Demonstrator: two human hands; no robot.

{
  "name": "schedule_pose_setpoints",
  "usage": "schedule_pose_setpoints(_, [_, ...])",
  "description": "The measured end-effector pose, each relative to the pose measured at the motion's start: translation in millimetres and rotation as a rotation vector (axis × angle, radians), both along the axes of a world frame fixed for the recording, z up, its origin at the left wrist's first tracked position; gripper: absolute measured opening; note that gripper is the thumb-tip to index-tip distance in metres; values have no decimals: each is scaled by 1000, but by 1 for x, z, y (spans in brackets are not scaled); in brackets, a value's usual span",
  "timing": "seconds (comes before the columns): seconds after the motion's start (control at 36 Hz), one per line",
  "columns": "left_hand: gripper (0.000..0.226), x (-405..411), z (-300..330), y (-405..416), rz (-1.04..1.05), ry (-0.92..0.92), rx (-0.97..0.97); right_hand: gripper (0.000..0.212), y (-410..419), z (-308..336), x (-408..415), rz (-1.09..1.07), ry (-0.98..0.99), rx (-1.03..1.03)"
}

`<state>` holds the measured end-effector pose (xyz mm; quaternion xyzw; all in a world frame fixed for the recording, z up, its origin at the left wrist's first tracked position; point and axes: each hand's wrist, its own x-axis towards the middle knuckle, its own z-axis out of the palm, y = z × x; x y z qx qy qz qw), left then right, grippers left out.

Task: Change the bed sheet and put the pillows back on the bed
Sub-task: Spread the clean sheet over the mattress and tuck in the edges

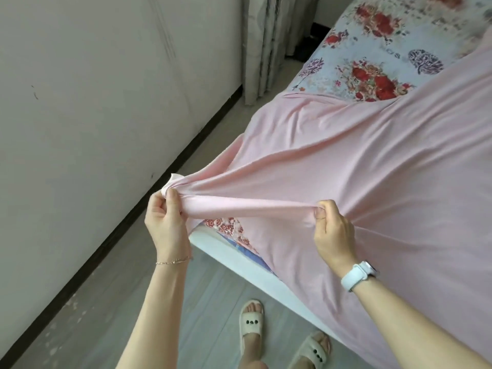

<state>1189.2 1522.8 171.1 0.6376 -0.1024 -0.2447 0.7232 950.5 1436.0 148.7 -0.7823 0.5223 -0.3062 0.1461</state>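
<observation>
Left hand [166, 219] and right hand [334, 230] both pinch bunched edge of pink sheet [372, 182], stretched taut over floral mattress [372, 62] corner.

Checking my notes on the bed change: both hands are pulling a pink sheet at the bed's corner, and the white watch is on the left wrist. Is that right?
Not quite. The head view shows the white watch on the right wrist; the left wrist wears a thin bracelet. The rest holds: the left hand and right hand both pull the pink sheet.
</observation>
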Motion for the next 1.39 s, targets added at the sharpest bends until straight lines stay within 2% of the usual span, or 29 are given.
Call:
schedule_pose_setpoints(0.11, [18, -27, -6, 31, -55, 11, 71, 34, 22, 7, -31, 4, -14, -45])
schedule_pose_setpoints(0.19, [19, -42, -32, 48, -41, 13, 275, 30, 40, -6, -55, 54, 116, -3])
schedule_pose_setpoints(0.31, [32, -64, -80, 64, -95, -54, 730, 34, 67, -39, -75, 124, 351, 263])
schedule_pose_setpoints(0.36, [25, -73, -100, 71, -148, -49, 929, 31, 75, -58, -85, 128, 458, 477])
schedule_pose_setpoints(0.42, [16, -85, -112, 74, -216, -10, 1045, 26, 82, -74, -98, 142, 512, 622])
schedule_pose_setpoints(0.44, [18, -92, -114, 72, -262, -9, 1094, 26, 86, -79, -104, 158, 517, 666])
schedule_pose_setpoints(0.5, [39, -109, -119, 64, -349, -95, 1174, 26, 93, -89, -121, 184, 473, 707])
schedule_pose_setpoints(0.58, [54, -146, -121, 45, -476, -359, 1120, 27, 100, -98, -150, 150, 357, 672])
schedule_pose_setpoints(0.67, [43, -197, -123, 22, -682, -600, 932, 27, 102, -103, -189, -61, 253, 640])
schedule_pose_setpoints(0.75, [26, -267, -117, 4, -913, -724, 674, 33, 100, -108, -240, -235, 297, 703])
schedule_pose_setpoints(0.83, [31, -342, -116, -8, -1121, -753, 495, 40, 95, -115, -302, -332, 352, 733])
schedule_pose_setpoints(0.92, [29, -407, -131, -21, -1203, -781, 508, 43, 82, -123, -363, -367, 420, 751])
schedule_pose_setpoints(0.97, [43, -442, -148, -33, -1230, -875, 616, 44, 65, -131, -399, -378, 426, 711])
schedule_pose_setpoints(1.06, [78, -461, -176, -48, -1146, -1045, 980, 51, 38, -141, -438, -324, 462, 669])
schedule_pose_setpoints(1.11, [86, -458, -191, -52, -972, -1045, 1060, 58, 23, -148, -454, -246, 526, 646])
schedule_pose_setpoints(1.17, [77, -451, -199, -54, -843, -1037, 1067, 65, 12, -156, -463, -191, 566, 644])
schedule_pose_setpoints(1.28, [24, -441, -201, -58, -759, -1175, 1079, 63, 5, -170, -466, -113, 614, 670])
schedule_pose_setpoints(1.39, [17, -435, -193, -62, -703, -1197, 931, 57, 6, -177, -458, -95, 572, 659])
